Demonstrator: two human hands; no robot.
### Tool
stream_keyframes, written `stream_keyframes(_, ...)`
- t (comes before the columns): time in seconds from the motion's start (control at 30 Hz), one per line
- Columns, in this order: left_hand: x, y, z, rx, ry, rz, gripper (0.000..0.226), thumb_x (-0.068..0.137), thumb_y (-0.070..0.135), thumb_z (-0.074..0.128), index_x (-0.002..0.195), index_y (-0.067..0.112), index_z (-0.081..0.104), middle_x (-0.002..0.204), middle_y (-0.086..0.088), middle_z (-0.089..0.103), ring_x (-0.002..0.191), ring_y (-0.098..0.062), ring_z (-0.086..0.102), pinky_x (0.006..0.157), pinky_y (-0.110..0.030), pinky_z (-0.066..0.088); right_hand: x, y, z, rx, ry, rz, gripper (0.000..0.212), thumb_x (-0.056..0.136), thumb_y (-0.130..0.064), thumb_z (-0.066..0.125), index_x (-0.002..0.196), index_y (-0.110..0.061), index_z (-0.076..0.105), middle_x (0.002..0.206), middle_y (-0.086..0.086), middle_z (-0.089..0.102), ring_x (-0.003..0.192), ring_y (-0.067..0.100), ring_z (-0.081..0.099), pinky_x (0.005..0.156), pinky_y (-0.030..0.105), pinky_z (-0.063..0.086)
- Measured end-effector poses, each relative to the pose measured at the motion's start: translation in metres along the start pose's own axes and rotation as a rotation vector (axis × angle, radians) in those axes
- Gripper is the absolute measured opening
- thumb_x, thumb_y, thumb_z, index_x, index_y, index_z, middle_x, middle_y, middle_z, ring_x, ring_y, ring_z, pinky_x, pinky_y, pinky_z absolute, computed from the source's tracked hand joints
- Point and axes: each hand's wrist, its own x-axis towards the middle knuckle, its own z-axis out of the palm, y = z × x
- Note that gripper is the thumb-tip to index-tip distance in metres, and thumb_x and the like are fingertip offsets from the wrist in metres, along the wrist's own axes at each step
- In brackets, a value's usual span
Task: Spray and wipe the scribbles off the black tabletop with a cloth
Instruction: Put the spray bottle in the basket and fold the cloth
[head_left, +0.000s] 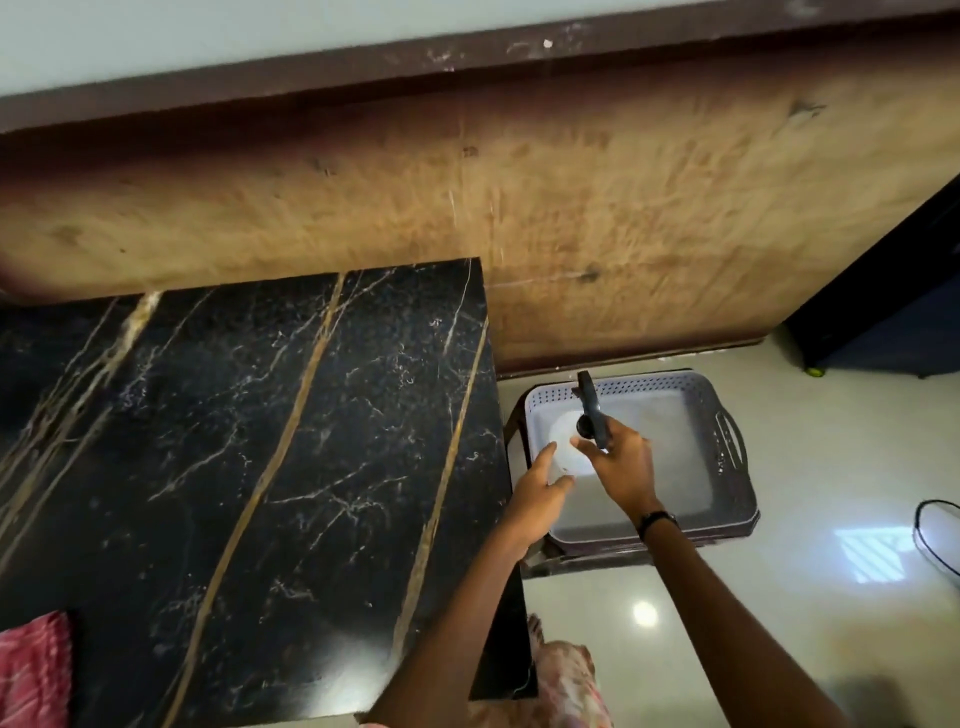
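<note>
— Nearest my camera, what do you make out?

— Both forearms reaching out from the bottom edge, over the desk's right edge. Beside them, low down, a bit of patterned pinkish fabric (566, 675) that is too blurred to name.

— And the spray bottle?

— My right hand (621, 462) is wrapped around the neck of the spray bottle (576, 447), fingers closed on it under the dark trigger head (589, 410). Its pale body hangs over the grey perforated basket (727, 415), which sits off the desk's right edge, lower down. I cannot tell whether the bottle's base touches the basket floor.

— Your left hand?

— My left hand (540, 486) is open, fingers spread, its fingertips at the bottle's body; whether they touch is unclear. It grips nothing. A dark band (655, 519) circles my right wrist.

— The black tabletop?

— That black tabletop (234, 441) fills the left half of my view, marbled with white veins and gold lines running diagonally. Motion blur keeps me from picking scribbles out from the veining.

— Any cloth?

— A red-and-white cloth (34, 670) lies at the desk's near left corner, well apart from both hands.

— Beyond the desk?

— A worn brown wooden panel (571, 208) stands along its far edge. Right of the basket, pale glossy floor (831, 467) carries light reflections.
</note>
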Motion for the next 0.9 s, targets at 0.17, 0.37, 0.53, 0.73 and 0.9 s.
stream_keyframes(0.17, 0.027, -0.02, 0.008, -0.062, 0.007, -0.118, 0.06, 0.095, 0.017, 0.043, 0.148, 0.027, 0.017, 0.158, -0.002, 0.02, 0.144, -0.023, 0.022, 0.118, -0.044, 0.022, 0.011, 0.044, 0.023, -0.002, -0.026, 0.103, 0.032, 0.08, -0.01, 0.075, 0.11, -0.004, 0.067, 0.101, 0.014, 0.073, 0.091, 0.027, 0.067, 0.083, 0.03, 0.049)
stream_keyframes(0.37, 0.037, -0.035, 0.007, -0.05, 0.034, -0.135, 0.059, 0.096, 0.014, 0.042, 0.149, 0.023, 0.017, 0.157, -0.003, 0.024, 0.143, -0.021, 0.025, 0.117, -0.04, 0.022, 0.003, 0.064, 0.029, 0.008, -0.061, 0.12, 0.028, 0.079, -0.007, 0.075, 0.106, -0.003, 0.067, 0.093, 0.007, 0.071, 0.082, 0.017, 0.06, 0.076, 0.025, 0.044)
stream_keyframes(0.53, 0.031, -0.029, 0.007, -0.06, 0.051, -0.127, 0.057, 0.096, 0.013, 0.042, 0.148, 0.023, 0.02, 0.156, -0.004, 0.026, 0.143, -0.021, 0.026, 0.118, -0.041, 0.023, 0.003, 0.076, 0.025, -0.043, -0.122, 0.133, 0.034, 0.078, -0.01, 0.077, 0.109, -0.006, 0.067, 0.098, 0.007, 0.071, 0.088, 0.022, 0.063, 0.078, 0.025, 0.045)
stream_keyframes(0.73, 0.002, -0.022, -0.004, -0.131, 0.072, -0.055, 0.051, 0.095, 0.01, 0.043, 0.144, 0.021, 0.031, 0.152, -0.004, 0.034, 0.138, -0.016, 0.034, 0.11, -0.032, 0.031, -0.012, 0.064, 0.014, -0.048, 0.123, 0.183, 0.045, 0.085, 0.007, 0.06, 0.129, 0.0, 0.054, 0.121, 0.022, 0.064, 0.106, 0.037, 0.064, 0.094, 0.047, 0.052)
stream_keyframes(0.9, -0.037, -0.024, -0.034, -0.221, 0.158, 0.089, 0.036, 0.096, 0.015, 0.045, 0.132, 0.024, 0.047, 0.136, 0.006, 0.048, 0.126, -0.009, 0.046, 0.107, -0.031, 0.038, -0.055, -0.015, -0.006, -0.104, 0.425, -0.022, 0.031, 0.094, -0.006, 0.05, 0.125, -0.007, 0.054, 0.122, 0.014, 0.064, 0.108, 0.029, 0.061, 0.088, 0.044, 0.054)
